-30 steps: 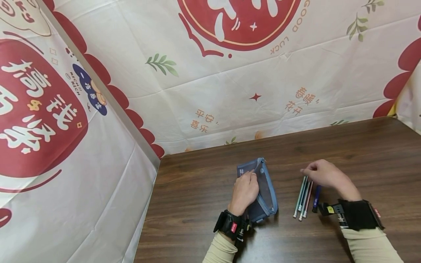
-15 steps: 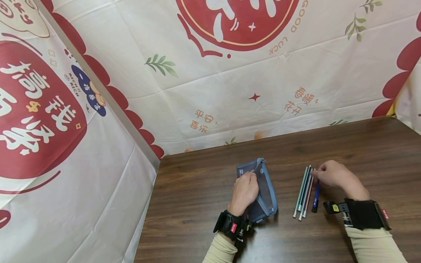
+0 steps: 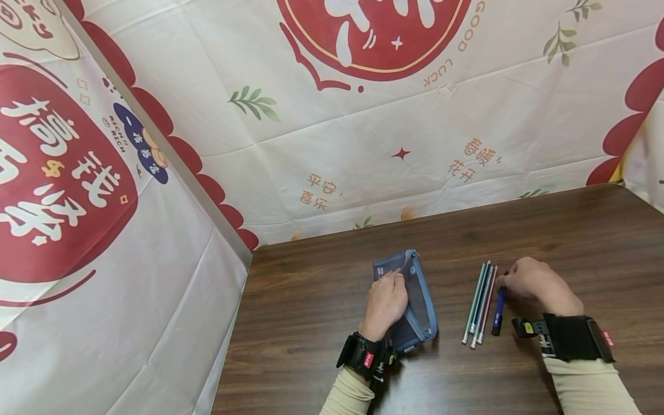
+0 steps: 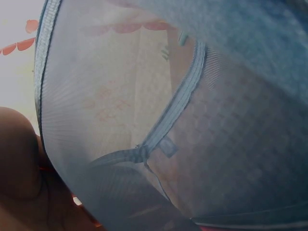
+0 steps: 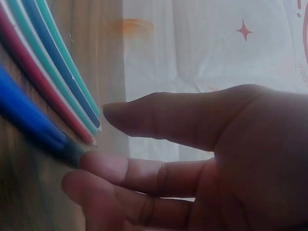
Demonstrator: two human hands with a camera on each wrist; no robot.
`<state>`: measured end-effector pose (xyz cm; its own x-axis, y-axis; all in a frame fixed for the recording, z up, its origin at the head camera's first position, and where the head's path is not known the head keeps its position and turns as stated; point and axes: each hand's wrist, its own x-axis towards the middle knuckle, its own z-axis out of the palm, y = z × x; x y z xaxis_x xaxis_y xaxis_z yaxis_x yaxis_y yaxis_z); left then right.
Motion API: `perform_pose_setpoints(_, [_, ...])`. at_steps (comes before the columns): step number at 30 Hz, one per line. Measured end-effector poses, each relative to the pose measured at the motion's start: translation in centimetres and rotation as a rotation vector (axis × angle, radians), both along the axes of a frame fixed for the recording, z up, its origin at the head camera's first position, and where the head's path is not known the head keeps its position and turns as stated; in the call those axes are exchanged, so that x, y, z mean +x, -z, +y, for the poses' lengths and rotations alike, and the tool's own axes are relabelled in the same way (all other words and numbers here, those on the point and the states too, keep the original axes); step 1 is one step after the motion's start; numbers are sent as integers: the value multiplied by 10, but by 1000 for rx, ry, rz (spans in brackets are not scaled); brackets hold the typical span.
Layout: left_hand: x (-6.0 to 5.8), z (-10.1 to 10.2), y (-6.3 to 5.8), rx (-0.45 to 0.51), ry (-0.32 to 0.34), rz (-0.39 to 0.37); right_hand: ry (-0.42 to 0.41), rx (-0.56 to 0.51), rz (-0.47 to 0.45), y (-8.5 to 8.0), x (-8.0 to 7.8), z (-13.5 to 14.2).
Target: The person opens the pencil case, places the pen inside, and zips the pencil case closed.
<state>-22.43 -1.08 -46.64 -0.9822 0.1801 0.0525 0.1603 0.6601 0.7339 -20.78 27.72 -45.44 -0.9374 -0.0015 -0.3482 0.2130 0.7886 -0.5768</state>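
Observation:
A blue mesh pencil case, its zip open, lies on the table. My left hand grips its near-left edge. The mesh and zip of the case fill much of the left wrist view. Several pencils with eraser ends, in green, dark blue and red, lie side by side to the right of it. A blue marker lies beside them. My right hand is at the marker's far end. In the right wrist view an index fingertip touches that dark end, while the thumb stays apart.
All of this rests on a brown wooden table. Behind it hangs a white printed cloth, and another cloth-covered panel stands along the left side.
My right hand has moved right, from the far ends of the pencils to the far end of the marker. The left hand and pencil case have stayed put.

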Motion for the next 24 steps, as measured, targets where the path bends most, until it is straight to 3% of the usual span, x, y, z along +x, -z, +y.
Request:
perform_pose_setpoints(12, [-1,-2,2,13,5,27,20,-23,-74,4,0,-4])
perform_pose_setpoints(24, [-2,-2,2,23,8,26,19,44,-118,8,-1,-3])
